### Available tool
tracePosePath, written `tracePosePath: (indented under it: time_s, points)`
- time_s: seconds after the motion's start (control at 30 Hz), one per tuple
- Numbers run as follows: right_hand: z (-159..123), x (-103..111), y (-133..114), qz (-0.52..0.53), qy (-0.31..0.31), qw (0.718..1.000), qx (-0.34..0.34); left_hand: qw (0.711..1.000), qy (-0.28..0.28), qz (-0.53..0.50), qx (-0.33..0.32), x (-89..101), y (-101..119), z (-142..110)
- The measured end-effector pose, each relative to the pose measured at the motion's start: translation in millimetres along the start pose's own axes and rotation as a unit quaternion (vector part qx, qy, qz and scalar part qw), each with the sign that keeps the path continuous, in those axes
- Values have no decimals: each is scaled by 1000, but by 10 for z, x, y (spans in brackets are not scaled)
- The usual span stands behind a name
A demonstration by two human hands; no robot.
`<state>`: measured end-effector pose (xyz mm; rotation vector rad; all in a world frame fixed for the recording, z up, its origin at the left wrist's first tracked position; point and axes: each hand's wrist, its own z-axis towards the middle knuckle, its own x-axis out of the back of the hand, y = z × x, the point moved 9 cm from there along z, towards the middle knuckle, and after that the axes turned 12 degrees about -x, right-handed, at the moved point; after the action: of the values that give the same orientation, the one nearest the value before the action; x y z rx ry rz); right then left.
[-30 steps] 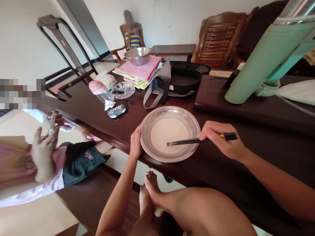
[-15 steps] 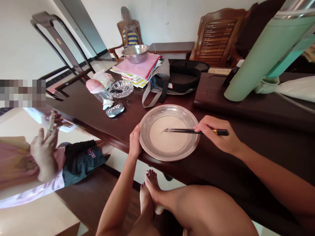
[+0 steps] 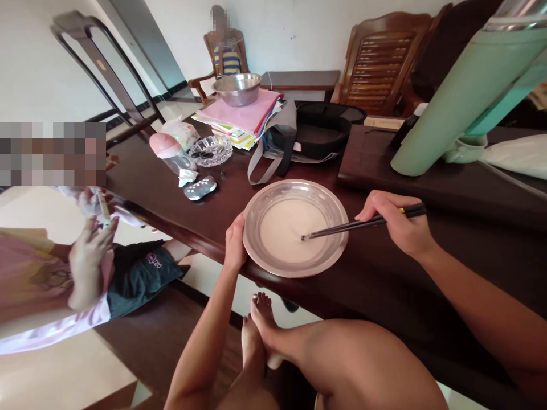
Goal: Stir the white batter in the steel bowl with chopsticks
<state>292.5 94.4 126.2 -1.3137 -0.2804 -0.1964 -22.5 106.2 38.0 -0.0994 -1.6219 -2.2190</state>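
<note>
A wide metal basin (image 3: 337, 246) stands near the front edge of the dark table, with a pale, milky batter-like liquid (image 3: 282, 230) in it. My left hand (image 3: 235, 242) is closed on the basin's left rim, its thumb side up against the wall. Black chopsticks (image 3: 342, 229) with a gold band are gripped in my right hand (image 3: 399, 222), to the right of the basin. Their tips touch the liquid right of its middle. The fingers of my right hand are wrapped round the upper part of the chopsticks.
Beyond the basin are a grey-black bag (image 3: 316, 134), papers under a metal bowl (image 3: 241, 94), a glass ashtray (image 3: 211, 151), a pink-lided bottle (image 3: 164, 146) and a dotted grey case (image 3: 200, 188). A green flask (image 3: 448, 102) stands right. Another person's hand (image 3: 92, 245) is at left.
My right hand has moved right and slightly up, pulling the chopsticks' tips rightward through the liquid. My left hand keeps its place on the basin. The person at left has shifted their hands.
</note>
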Motion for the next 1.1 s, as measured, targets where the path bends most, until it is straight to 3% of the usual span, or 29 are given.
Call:
tracePosePath:
  time_s: [0.17, 0.37, 0.47, 0.57, 0.7, 0.93, 1.1]
  points:
    - [195, -146, 319, 84, -26, 994, -57, 1000, 9, -9, -2, 12, -30, 1]
    - [601, -72, 430, 268, 34, 962, -44, 1000, 14, -18, 3, 15, -40, 0]
    - [802, -285, 415, 321, -24, 945, -60, 1000, 16, -19, 9, 17, -61, -1]
    - [976, -445, 448, 316, -45, 945, -64, 1000, 14, -19, 9, 16, -74, 0]
    - [1110, -346, 551, 278, 30, 958, -61, 1000, 11, -21, 6, 16, -88, -4]
    - [1041, -351, 499, 263, 8, 964, -47, 999, 8, -45, 8, -3, -93, -8]
    - [1044, -277, 568, 292, 32, 955, -47, 999, 21, -36, 12, 13, -73, -8]
